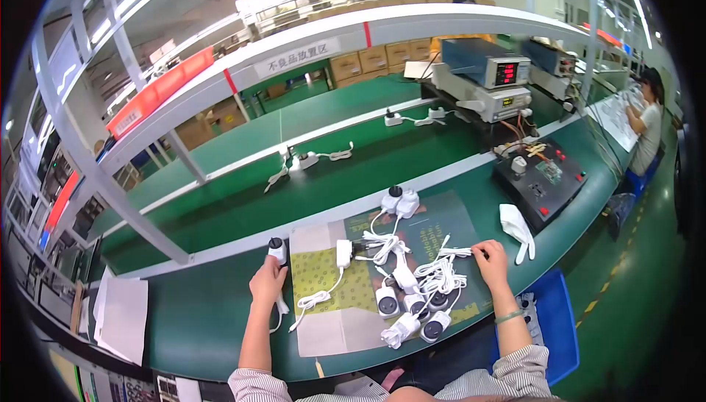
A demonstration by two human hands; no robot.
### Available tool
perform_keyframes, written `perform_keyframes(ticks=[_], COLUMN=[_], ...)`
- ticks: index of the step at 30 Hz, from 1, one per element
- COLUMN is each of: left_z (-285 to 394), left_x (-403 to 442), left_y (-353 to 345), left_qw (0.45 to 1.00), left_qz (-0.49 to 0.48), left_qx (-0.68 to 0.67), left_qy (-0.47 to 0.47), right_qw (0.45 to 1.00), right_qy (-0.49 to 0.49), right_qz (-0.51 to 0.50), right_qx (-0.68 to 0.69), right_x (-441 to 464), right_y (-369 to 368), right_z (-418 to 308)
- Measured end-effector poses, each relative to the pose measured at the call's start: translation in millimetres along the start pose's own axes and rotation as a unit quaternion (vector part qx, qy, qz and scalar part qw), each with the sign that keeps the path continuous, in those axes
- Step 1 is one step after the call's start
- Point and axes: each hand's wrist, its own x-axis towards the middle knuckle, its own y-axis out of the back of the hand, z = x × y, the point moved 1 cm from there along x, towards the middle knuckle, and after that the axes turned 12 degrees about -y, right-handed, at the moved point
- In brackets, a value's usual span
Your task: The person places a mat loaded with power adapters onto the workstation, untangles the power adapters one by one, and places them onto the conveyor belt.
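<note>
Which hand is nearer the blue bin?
Right. The right hand is by the right edge of the mat, near the bin; the left hand is past the mat's left edge.

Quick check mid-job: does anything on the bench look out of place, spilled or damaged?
I see nothing spilled or broken. The pile of white chargers near the right hand looks untidy: cords overlap and chargers face different ways. What looks like a white glove lies loose beside the black box.

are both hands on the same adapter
No, the left hand is at one white adapter while the right hand is by the bundled cables.
</note>
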Motion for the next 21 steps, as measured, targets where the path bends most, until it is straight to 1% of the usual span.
perform_keyframes(ticks=[1, 3, 4, 5, 7, 8, 11, 12, 15, 16, 19, 20, 21], left_z=[2.5, 11.0, 5.7, 6.5, 2.1, 7.0, 18.0, 16.0, 32.3, 24.6, 11.0, 2.5, -5.4], left_x=[-3.0, -2.4, 1.4, 7.3, 19.4, 23.4, 31.9, 30.5, 26.7, 25.5, 53.0, 57.9, 60.6], left_y=[1.1, 10.7, 7.3, 9.6, 9.3, 13.6, 20.0, 15.8, 23.7, 16.9, 19.2, 15.7, 13.1], left_qw=[1.000, 0.999, 0.999, 0.999, 0.997, 0.995, 0.990, 0.990, 0.967, 0.969, 0.959, 0.968, 0.943], left_qz=[0.009, -0.026, -0.008, -0.015, -0.043, -0.075, -0.130, -0.126, -0.251, -0.234, -0.262, -0.132, 0.002], left_qx=[-0.017, -0.015, -0.009, 0.002, -0.032, -0.041, -0.005, -0.022, 0.001, 0.006, 0.041, 0.166, 0.286], left_qy=[-0.024, -0.019, -0.042, -0.038, -0.055, -0.050, -0.045, -0.055, -0.048, -0.079, -0.095, -0.134, -0.170], right_qw=[1.000, 1.000, 1.000, 1.000, 1.000, 1.000, 1.000, 1.000, 1.000, 1.000, 0.999, 1.000, 0.999], right_qy=[-0.003, -0.009, -0.013, -0.017, -0.022, -0.019, -0.019, -0.023, -0.020, -0.017, -0.027, -0.019, -0.025], right_qz=[-0.002, -0.008, -0.011, -0.015, -0.020, -0.019, -0.015, -0.015, -0.011, -0.010, -0.020, -0.016, -0.019], right_qx=[-0.003, -0.003, -0.002, -0.001, -0.005, -0.003, 0.004, 0.006, 0.008, 0.007, 0.006, 0.006, 0.009], right_x=[0.5, 1.4, 2.0, 2.2, 1.2, 2.0, 3.4, 2.8, 2.7, 3.1, 5.7, 6.9, 5.6], right_y=[0.3, -0.3, 0.3, 1.1, 1.4, 1.3, -0.2, -0.1, 0.1, -0.7, 0.2, -1.9, -3.2], right_z=[-1.2, -3.3, -3.5, -5.5, -7.3, -5.8, -3.5, -2.2, -1.4, -1.6, -4.5, -2.0, 0.6])
